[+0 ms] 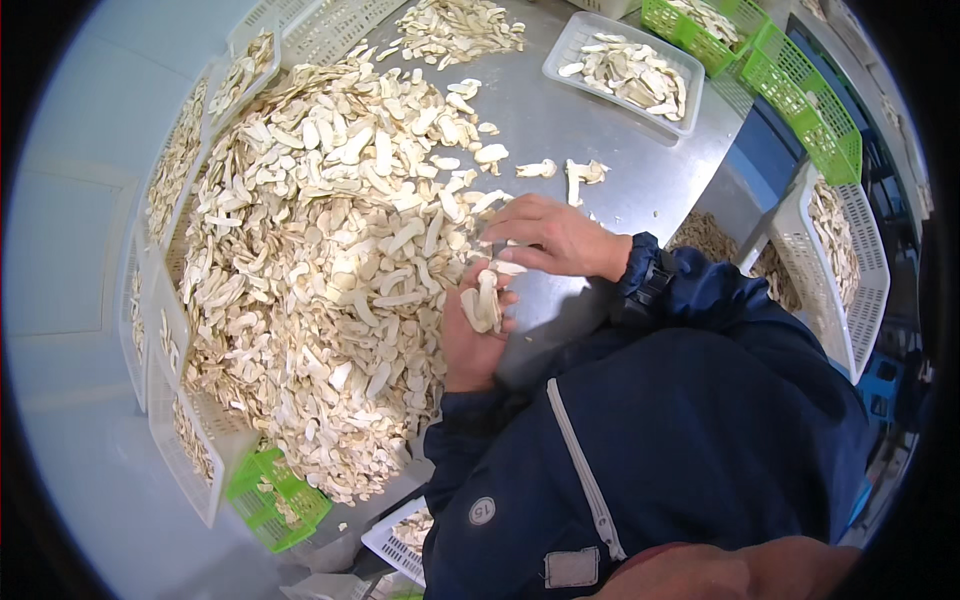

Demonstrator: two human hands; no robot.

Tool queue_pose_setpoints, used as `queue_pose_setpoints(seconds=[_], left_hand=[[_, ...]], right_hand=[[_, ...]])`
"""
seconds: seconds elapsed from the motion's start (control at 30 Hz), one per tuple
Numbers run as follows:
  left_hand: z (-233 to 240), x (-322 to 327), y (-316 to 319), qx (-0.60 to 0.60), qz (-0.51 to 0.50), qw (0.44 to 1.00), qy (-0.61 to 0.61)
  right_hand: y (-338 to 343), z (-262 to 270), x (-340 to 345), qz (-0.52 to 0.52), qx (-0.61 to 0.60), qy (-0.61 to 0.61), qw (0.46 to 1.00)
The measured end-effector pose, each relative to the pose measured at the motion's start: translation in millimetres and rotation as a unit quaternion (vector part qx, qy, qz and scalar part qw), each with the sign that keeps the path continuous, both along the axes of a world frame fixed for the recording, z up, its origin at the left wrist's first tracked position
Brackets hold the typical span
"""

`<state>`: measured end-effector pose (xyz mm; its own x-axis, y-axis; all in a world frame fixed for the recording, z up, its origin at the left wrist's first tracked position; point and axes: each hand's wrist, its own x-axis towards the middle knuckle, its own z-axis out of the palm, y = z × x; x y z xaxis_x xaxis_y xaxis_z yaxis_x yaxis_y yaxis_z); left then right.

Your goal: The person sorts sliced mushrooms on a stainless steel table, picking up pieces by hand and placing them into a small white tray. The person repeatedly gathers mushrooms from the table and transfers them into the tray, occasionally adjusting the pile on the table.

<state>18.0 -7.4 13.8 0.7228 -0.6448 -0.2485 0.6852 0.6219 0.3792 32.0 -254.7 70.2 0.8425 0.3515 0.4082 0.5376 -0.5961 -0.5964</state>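
Pale dried mushroom slices (322, 247) form a large heap on a steel table (517, 112). At the heap's right edge, my left hand (474, 330) is palm up, its fingers curled around a few mushroom slices (486, 300). Just above it is my right hand (551, 234), palm down, with its fingers reaching over the edge of the heap. Its thumb is close to a slice lying across the left fingertips; whether it grips that slice cannot be told. A few loose slices (536, 169) lie on the metal beyond my right hand.
A clear plastic tray (551, 64) of slices and a smaller pile (457, 30) are at the far side. White perforated baskets (172, 300) line the left; another (862, 270) stands at right. Green baskets (802, 112) sit upper right, one (281, 517) lower left.
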Motion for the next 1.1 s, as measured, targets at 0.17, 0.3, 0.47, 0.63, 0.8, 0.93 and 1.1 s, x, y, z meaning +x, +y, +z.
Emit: queue_pose_setpoints(seconds=[0.17,0.3,0.47,0.63,0.8,0.93,1.1], left_hand=[[-10,1,4,-0.048,-0.018,0.999,-0.015],[-9,-1,4,-0.041,-0.013,0.998,-0.042],[0,-2,1,-0.029,0.000,0.999,-0.036],[4,-4,1,-0.034,0.012,0.999,-0.033],[6,-5,0,-0.004,0.021,0.999,-0.039],[8,-6,1,-0.022,0.018,0.999,-0.038],[8,-6,3,0.008,0.018,0.999,-0.038]], right_hand=[[-37,-10,-12,-0.030,-0.148,-0.052,0.987],[-74,-2,-28,-0.138,-0.123,-0.061,0.981],[-91,-7,-48,-0.051,-0.167,-0.068,0.982],[-111,-14,-18,-0.194,-0.133,-0.067,0.970],[-87,-16,25,-0.235,-0.163,-0.001,0.958],[-78,-9,43,-0.220,-0.193,0.063,0.954],[-76,-8,48,-0.174,-0.184,0.091,0.963]])
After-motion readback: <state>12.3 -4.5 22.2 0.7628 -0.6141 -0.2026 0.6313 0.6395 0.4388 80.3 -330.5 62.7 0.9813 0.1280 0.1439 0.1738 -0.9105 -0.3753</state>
